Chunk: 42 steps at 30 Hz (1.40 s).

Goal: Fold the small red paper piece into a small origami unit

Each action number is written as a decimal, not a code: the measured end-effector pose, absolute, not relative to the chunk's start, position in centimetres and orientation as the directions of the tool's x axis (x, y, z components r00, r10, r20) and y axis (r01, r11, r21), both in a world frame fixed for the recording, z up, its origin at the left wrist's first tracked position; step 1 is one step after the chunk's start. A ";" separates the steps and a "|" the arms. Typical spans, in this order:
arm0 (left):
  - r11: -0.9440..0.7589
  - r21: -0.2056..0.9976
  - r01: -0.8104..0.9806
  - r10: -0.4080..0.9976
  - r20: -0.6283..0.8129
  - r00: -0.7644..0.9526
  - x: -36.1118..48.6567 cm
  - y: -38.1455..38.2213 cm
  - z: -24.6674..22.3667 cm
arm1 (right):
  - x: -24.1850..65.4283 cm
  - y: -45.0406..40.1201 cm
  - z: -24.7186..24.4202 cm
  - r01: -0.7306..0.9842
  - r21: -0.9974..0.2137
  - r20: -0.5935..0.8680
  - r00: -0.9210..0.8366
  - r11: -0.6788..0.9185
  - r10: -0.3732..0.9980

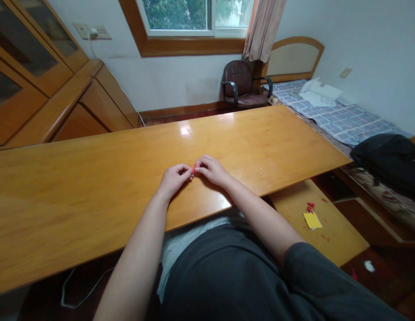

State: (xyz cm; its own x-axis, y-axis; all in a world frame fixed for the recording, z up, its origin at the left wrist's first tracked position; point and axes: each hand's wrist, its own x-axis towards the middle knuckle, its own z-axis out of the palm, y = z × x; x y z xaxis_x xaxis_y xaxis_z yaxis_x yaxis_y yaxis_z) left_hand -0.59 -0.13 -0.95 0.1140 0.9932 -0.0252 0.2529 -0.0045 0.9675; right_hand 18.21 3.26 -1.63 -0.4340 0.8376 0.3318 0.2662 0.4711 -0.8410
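Two bare hands meet over the wooden table (pixel 93 187), and one small red piece (pixel 194 169) sits between their fingertips. The left hand (pixel 175 178) pinches it from one side, thumb and forefinger together; the right hand (pixel 210 169) pinches it from the other, its fingers curled. The piece is largely covered by the fingers, so its shape cannot be made out.

A few tiny pale specks lie on the tabletop beyond the right wrist. Below the table's near edge, on the right, one lower wooden board (pixel 287 203) bears one yellow square (pixel 312 220), with a small cluster of red bits (pixel 310 207) just beside it; the bits overlap too much to count. Several reddish smears or scraps lie around them.

On the floor past that board is one white scrap (pixel 369 266). Farther out stand one brown armchair (pixel 239 80) with two dark armrests and one bed (pixel 344 118), which bears one black bag (pixel 388 156) and some white sheets (pixel 322 92). One curtain (pixel 264 29) hangs at the one window (pixel 180 15), and one wooden cabinet (pixel 36 67) stands at the left.
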 end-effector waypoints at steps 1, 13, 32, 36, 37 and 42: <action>-0.007 0.967 0.256 0.993 -0.023 0.115 -0.6 -0.1 -1.0 | 18.2 3.3 -1.6 0.274 -0.838 0.330 -0.435 0.472 0.838; -0.036 0.950 0.309 0.991 -0.007 0.135 -0.8 0.0 -1.0 | 18.2 3.2 -1.6 0.295 -0.826 0.324 -0.449 0.481 0.832; -0.022 0.943 0.331 0.987 -0.032 0.156 -0.8 -0.1 -0.8 | 18.2 3.1 -1.5 0.265 -0.851 0.322 -0.419 0.454 0.849; 0.016 0.969 0.248 0.988 -0.054 0.145 -0.7 -0.2 -0.7 | 18.2 3.2 -1.6 0.275 -0.850 0.321 -0.406 0.449 0.856; 0.027 0.975 0.219 0.988 -0.059 0.141 -0.7 -0.2 -0.7 | 18.2 3.2 -1.7 0.277 -0.850 0.321 -0.402 0.449 0.857; 0.060 0.987 0.150 0.991 -0.077 0.110 -0.7 -0.1 -0.6 | 18.2 3.3 -1.8 0.285 -0.851 0.320 -0.384 0.441 0.866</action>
State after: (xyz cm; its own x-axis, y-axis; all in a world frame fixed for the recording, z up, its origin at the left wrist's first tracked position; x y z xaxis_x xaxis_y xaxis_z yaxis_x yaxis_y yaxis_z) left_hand -0.65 -0.05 -0.59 0.1102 0.9910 -0.0765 0.1496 0.0596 0.9870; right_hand 18.17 3.34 -1.79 -0.3836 0.8662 0.3202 0.2854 0.4409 -0.8510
